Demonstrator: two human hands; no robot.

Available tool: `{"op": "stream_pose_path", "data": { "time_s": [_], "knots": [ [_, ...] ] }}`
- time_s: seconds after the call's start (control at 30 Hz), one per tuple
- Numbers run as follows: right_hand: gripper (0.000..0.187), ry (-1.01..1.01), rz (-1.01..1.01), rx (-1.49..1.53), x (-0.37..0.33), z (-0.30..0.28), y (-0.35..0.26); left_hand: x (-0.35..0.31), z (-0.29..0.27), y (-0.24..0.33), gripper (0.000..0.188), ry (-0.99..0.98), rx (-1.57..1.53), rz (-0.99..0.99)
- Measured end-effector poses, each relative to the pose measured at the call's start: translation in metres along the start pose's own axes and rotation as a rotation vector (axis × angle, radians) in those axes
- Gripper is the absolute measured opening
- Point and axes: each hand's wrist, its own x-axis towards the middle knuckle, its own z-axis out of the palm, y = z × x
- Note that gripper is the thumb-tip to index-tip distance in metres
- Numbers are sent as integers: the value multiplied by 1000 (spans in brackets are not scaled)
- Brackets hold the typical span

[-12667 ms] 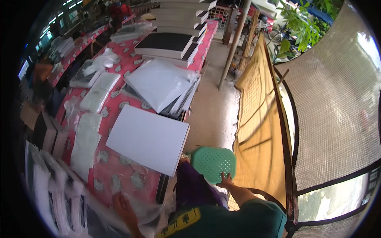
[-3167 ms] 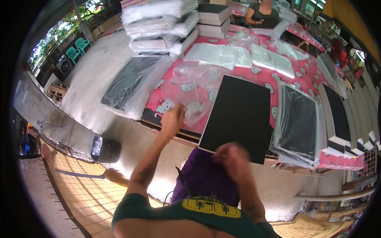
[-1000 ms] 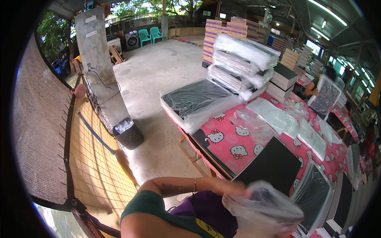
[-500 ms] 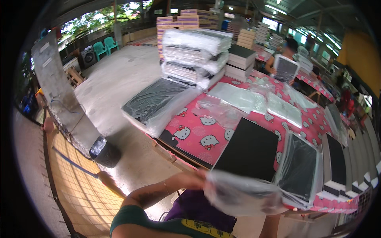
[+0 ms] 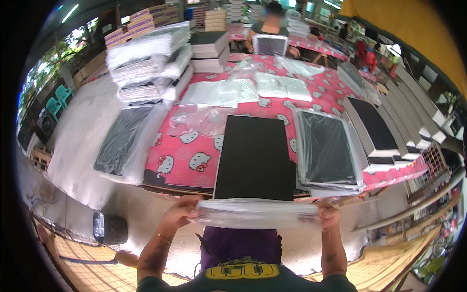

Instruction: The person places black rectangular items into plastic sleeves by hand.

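A see-through plastic bag [image 5: 258, 214] is stretched sideways between my hands at the near table edge. My left hand [image 5: 185, 210] pinches its left end, and my right hand [image 5: 328, 215] grips the right end. Just beyond the bag lies a flat black panel [image 5: 254, 158], its near end close to or under the plastic; I cannot tell whether it is inside. To its right rests a similar black panel [image 5: 327, 146] covered in plastic. Loose plastic bags [image 5: 211, 93] are spread on the far side.
The table has a pink patterned cover [image 5: 182, 168]. Wrapped panels form a tall stack [image 5: 148, 63] at back left, near another wrapped panel [image 5: 121, 138]. Unwrapped black-topped panels [image 5: 372, 129] are stacked at right. Across the table a person [image 5: 272, 24] holds a light-edged panel.
My view has swung round to face the table squarely. The bag, blurred and slanting before, is now stretched level between both hands, and my right hand has risen.
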Motion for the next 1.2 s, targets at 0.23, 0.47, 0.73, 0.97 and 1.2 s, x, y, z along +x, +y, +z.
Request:
{"op": "stream_pose_path", "data": {
  "time_s": [0.23, 0.47, 0.73, 0.97, 1.2],
  "knots": [
    [39, 1047, -68, -725, 6, 38, 72, 1, 45, -76, 40, 667, 413, 90],
    [53, 1067, -42, -1089, 17, 40, 89, -1, 26, -98, 42, 641, 831, 121],
    [10, 1130, -291, -634, 7, 50, 60, -11, 41, -62, 12, 494, 355, 244],
    [48, 447, -341, -103, 15, 104, -47, -24, 26, 10, 31, 301, -20, 538],
    [45, 421, -622, 44, 133, 94, -137, 89, 44, 122, 31, 67, -469, 593]
  ]
}}
